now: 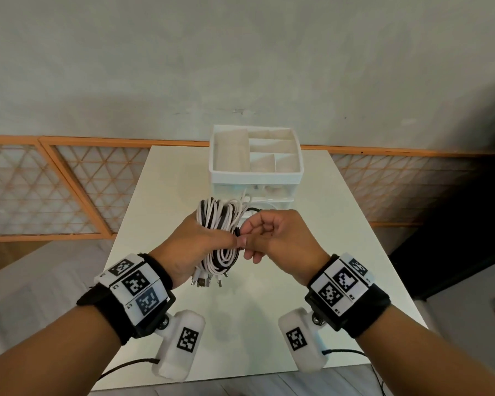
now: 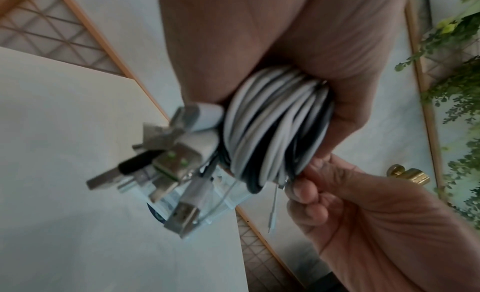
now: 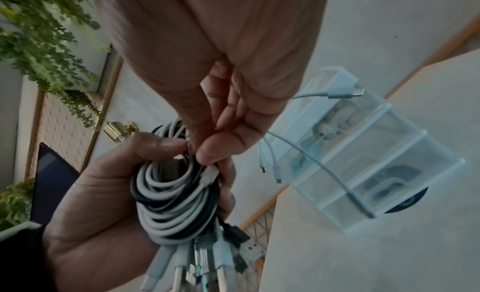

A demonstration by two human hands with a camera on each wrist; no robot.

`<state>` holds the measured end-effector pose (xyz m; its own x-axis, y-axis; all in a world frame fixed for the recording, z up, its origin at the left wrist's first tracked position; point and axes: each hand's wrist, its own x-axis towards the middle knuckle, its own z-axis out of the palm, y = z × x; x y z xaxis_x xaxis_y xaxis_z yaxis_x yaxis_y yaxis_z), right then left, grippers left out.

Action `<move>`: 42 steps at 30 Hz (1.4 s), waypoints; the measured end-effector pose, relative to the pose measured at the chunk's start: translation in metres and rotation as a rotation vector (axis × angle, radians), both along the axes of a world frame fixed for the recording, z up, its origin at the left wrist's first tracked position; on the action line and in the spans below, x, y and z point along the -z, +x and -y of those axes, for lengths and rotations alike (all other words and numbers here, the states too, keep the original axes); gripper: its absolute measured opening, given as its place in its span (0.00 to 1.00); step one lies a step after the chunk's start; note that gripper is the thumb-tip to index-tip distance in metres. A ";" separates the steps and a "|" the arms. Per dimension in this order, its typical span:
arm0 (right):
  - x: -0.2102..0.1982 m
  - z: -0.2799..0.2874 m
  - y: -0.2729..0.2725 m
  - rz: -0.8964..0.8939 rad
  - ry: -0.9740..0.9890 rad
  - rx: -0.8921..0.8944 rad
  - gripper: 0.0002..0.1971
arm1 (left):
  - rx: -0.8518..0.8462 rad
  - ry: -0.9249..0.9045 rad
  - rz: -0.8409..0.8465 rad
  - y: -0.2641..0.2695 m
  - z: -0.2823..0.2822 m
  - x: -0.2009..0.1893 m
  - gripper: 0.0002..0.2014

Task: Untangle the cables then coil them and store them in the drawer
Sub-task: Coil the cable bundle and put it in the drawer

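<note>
- Your left hand (image 1: pixel 195 247) is wrapped around a coil of cables (image 1: pixel 219 232), white and black strands looped together, and holds it in the air above the table (image 1: pixel 143 224).
- In the right wrist view, your left thumb lies over the top of the coil and the fingers curl round its far side, so the bundle sits clamped in the palm.
- Your right hand (image 1: pixel 272 238) is just beside the coil, with its fingers curled in; thumb and forefinger pinch the strands at the coil's right edge, touching your left thumb tip.
- The left wrist view shows the same pinch from below: your right fingertips (image 2: pixel 309 185) press together on the lower edge of the loops.
- A cluster of USB plugs (image 1: pixel 209 278) sticks out of the coil's near end, toward you; the metal ends are bare and fan apart.
- From the far end several thin white tails hang loose, each ending in a small connector (image 3: pixel 345 94); in the head view they trail toward the drawer unit (image 1: pixel 255 178).
- The drawer unit stands at the far middle of the table, well beyond your hands. Its top is an open white tray with several compartments; below it are clear drawers (image 3: pixel 369 162).
- Through the clear fronts you can see pale things inside, and something dark in a lower drawer; what they are is too blurred to tell.
- Whether any drawer is pulled out cannot be told.
</note>
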<state>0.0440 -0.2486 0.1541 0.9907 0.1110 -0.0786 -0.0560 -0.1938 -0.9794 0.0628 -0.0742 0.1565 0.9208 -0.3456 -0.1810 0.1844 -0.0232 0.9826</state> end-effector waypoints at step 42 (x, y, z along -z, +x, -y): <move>0.034 -0.040 -0.005 0.658 -0.541 0.045 0.23 | -0.155 -0.385 -0.130 0.004 0.004 -0.006 0.19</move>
